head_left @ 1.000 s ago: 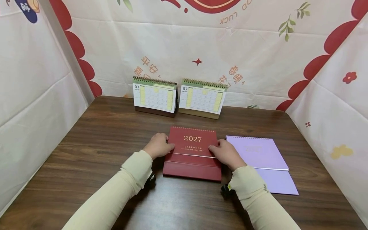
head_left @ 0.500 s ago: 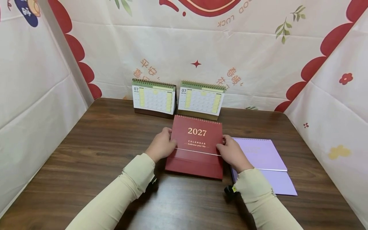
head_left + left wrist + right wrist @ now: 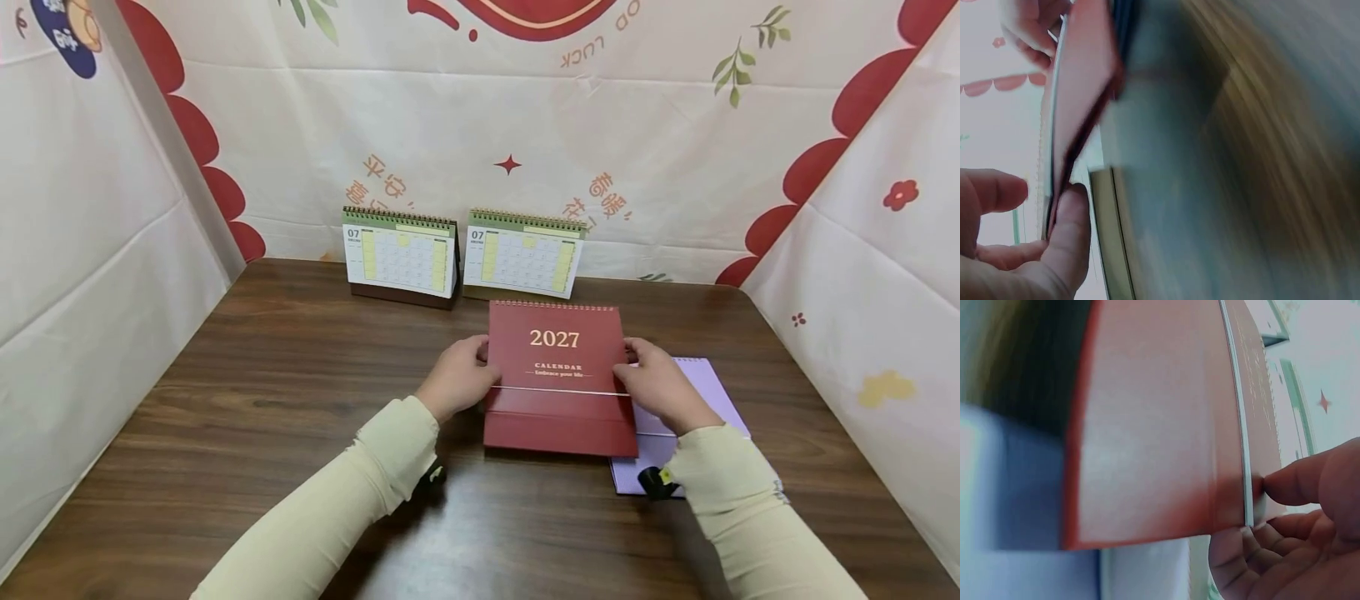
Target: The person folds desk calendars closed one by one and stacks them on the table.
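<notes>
There are four calendars and two hands. The red calendar [image 3: 558,358], the only red one, is between the left hand [image 3: 459,379] and the right hand [image 3: 663,383], near the middle of the table [image 3: 300,375]. Both grips are clamped on it, one at each side edge, thumb and fingers pinching. It is tilted back and appears to be off the table. Its cover carries one number, 2027, above two lines of text.

One purple calendar [image 3: 716,396] is on the table at the right, partly hidden behind the red one and the right hand. Two white calendars stand side by side at the back, a narrow gap between them: one with a brown base [image 3: 402,296], one with a tan base [image 3: 510,294]. Both show page 07.

Two pale sleeves [image 3: 330,500] reach in.
</notes>
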The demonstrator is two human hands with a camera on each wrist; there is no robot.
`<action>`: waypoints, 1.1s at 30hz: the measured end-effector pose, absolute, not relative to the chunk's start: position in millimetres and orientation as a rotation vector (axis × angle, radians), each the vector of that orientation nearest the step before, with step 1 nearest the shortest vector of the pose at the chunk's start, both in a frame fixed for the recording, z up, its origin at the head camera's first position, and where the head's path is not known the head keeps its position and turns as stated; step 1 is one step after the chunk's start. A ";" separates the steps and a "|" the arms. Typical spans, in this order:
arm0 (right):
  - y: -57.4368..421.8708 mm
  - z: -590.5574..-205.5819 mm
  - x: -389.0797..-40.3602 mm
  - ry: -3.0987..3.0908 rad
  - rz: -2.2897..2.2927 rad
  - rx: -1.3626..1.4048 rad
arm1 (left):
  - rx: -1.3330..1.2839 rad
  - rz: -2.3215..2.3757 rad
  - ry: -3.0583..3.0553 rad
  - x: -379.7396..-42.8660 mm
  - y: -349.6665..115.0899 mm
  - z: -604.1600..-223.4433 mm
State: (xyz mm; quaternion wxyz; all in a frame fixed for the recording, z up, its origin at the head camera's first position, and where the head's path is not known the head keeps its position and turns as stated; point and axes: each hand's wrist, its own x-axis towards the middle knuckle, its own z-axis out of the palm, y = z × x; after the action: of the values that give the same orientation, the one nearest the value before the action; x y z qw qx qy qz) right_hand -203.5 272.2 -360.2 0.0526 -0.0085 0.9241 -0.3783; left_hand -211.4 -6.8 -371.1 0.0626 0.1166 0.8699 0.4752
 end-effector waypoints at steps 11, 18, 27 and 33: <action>342.6 -355.8 -202.8 2.788 -0.897 0.002 | 0.477 1.438 2.576 -195.4 61.3 -375.5; 373.3 -361.2 -200.3 2.743 -0.866 0.119 | 0.534 1.381 2.521 -181.8 93.6 -378.7; 394.2 -363.1 -195.5 2.694 -0.863 0.200 | 0.505 1.414 2.467 -170.5 116.2 -386.4; 406.1 -365.5 -197.3 2.653 -0.903 0.252 | 0.486 1.413 2.443 -168.0 123.7 -387.1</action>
State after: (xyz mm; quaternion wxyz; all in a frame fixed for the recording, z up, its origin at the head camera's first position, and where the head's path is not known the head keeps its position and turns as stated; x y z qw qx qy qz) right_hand -197.3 406.1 -365.5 0.1630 0.0882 0.9302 -0.3167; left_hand -168.0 123.7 -387.1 0.1384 0.1682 0.8448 0.4887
